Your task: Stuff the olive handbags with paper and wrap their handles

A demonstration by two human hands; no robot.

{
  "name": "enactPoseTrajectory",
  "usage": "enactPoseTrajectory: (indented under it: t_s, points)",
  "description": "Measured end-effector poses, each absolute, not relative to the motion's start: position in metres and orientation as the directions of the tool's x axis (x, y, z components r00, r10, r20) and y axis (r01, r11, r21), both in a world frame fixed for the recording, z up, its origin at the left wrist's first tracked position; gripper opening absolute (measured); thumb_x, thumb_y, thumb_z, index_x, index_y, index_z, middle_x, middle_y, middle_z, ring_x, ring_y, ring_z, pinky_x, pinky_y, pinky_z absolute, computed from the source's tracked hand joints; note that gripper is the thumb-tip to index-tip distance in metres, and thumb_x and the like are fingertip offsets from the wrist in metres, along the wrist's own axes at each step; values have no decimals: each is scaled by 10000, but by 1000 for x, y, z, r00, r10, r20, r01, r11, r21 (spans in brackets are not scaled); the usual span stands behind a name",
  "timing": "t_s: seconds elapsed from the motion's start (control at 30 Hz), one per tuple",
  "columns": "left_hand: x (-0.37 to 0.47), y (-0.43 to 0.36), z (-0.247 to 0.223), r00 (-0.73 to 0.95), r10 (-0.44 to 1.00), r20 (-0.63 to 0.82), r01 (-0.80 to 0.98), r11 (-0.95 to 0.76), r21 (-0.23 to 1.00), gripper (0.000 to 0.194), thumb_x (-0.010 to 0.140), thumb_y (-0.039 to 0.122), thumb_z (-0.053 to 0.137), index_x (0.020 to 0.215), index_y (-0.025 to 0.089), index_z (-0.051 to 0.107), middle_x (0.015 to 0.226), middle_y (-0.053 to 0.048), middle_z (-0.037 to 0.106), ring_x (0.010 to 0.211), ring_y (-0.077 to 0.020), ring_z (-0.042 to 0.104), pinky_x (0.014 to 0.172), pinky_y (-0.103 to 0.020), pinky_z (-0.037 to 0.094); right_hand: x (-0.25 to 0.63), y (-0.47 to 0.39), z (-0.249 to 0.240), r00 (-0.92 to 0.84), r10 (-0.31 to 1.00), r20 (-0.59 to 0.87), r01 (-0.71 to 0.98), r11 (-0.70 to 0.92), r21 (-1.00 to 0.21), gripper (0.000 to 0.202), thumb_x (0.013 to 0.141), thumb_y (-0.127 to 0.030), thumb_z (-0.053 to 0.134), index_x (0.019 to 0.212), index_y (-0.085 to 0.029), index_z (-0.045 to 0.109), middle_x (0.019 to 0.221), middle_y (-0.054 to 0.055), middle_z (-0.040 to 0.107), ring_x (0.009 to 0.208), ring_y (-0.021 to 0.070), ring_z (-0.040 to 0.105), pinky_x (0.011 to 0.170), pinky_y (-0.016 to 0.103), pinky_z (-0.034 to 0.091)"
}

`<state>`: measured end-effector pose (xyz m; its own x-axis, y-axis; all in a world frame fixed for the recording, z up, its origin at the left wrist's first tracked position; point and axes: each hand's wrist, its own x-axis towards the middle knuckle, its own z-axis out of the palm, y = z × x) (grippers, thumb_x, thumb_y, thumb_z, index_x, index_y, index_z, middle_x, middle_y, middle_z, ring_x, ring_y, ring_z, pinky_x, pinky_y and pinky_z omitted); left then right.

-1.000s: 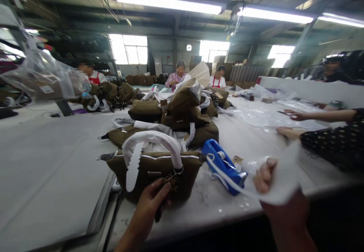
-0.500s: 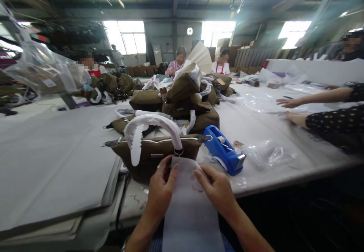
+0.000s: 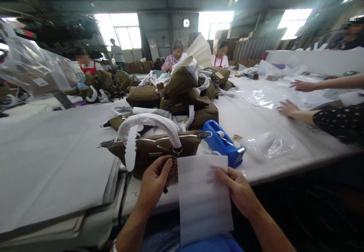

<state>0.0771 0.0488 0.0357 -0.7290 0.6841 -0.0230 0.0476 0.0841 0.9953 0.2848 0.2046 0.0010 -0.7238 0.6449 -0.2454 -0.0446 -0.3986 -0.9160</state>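
My right hand [image 3: 239, 189] pinches the right edge of a white tissue sheet [image 3: 203, 202], which hangs down over my lap. Between the fingers and thumb of my left hand [image 3: 155, 183] is a leopard-print charm [image 3: 173, 167], hanging below the metal ring at the handle's base. The sheet's left edge lies right beside the charm. Behind my hands an olive handbag [image 3: 162, 144] stands upright at the table edge, with a silver zip and a paper-wrapped handle [image 3: 150, 121]. To its right rests a blue tape dispenser [image 3: 224, 144].
More olive bags [image 3: 182, 79] are heaped behind this one. Large white sheets [image 3: 57, 161] are stacked at the left. Clear plastic bags [image 3: 265, 146] lie on the right, where a co-worker's hands [image 3: 290, 108] rest. Other people sit across the table.
The sheet has moved right and opened out flatter, uncovering the leopard-print charm. My hands have drawn apart, the right one going right. The co-worker's hands at the right have shifted.
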Motion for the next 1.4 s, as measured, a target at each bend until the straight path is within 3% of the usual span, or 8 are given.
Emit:
enactPoseTrajectory:
  t_s: [0.17,0.33,0.53,0.7,0.87,1.07,1.27,1.4]
  points:
    - [77,43,58,-715,685,-139,-102,95,990,561,815,598,705,1136,140,670,700,4,650,477,-103,568,361,-163,390,294,215,1,-652,725,-221,35,-262,-964,475,791,-552,786,1072,-169,775,975,94,780,835,210,711,705,259,554]
    - [84,41,77,-639,748,-181,-141,117,983,530,849,622,656,1018,121,692,607,-6,648,395,-81,514,350,-157,400,280,205,-3,-651,749,-124,22,-145,-989,503,813,-576,750,1057,-136,758,947,132,778,785,243,727,684,332,585]
    - [99,46,69,-638,755,-155,-141,83,987,507,850,635,648,983,148,695,853,-71,734,513,-130,632,397,-206,492,237,184,-2,-711,701,-62,-101,-189,-977,441,854,-550,724,1022,-143,739,866,78,759,703,192,687,616,277,535]
    - [100,50,48,-692,711,-124,-56,119,991,515,857,651,629,914,145,707,704,-43,718,501,-150,628,460,-234,519,212,179,9,-828,547,-126,-148,-428,-891,422,866,-536,718,1001,-137,725,816,58,744,672,171,674,611,259,530]
    - [97,46,40,-727,683,-66,21,119,993,507,879,635,613,881,140,725,636,-38,699,507,-147,625,466,-219,498,215,195,23,-838,513,-187,-12,-359,-933,475,836,-589,721,860,-114,731,690,52,716,537,132,613,523,227,489]
    - [106,43,42,-722,691,-27,76,119,990,509,907,625,578,931,140,731,573,-33,677,457,-136,593,456,-214,464,212,200,34,-869,466,-169,84,-197,-977,495,826,-604,716,932,-122,758,820,72,751,670,171,652,565,241,504]
    - [104,45,37,-735,677,-29,113,165,980,503,921,626,550,768,169,696,540,-39,679,489,-165,622,512,-235,469,208,191,39,-832,527,-172,36,-259,-965,560,876,-637,641,1103,-133,729,951,103,767,814,257,716,688,337,578]
    - [104,48,31,-726,688,6,175,176,969,525,950,609,504,764,172,727,639,-53,723,600,-185,660,574,-243,469,207,187,45,-837,547,-6,10,4,-1000,490,854,-584,696,1095,-161,750,1050,96,767,980,286,710,852,380,578]
